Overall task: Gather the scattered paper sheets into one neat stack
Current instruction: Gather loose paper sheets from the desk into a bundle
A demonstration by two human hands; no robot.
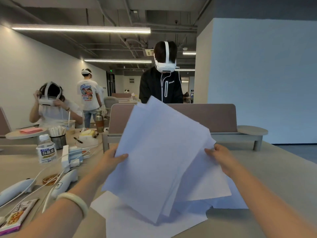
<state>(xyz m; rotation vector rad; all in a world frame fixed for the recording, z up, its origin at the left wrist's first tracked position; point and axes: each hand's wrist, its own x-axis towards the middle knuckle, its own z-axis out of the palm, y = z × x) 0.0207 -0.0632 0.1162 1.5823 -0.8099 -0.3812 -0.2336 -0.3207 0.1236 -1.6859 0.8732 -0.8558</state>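
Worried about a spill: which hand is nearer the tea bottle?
Left. The left hand grips the paper sheets on the side toward the tea bottle; the right hand grips their opposite edge, farther away.

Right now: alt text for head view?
Two hands hold an uneven bundle of paper sheets over a table, the left hand gripping its left edge, the right hand its right. More loose sheets lie flat beneath; a tea bottle stands at left.
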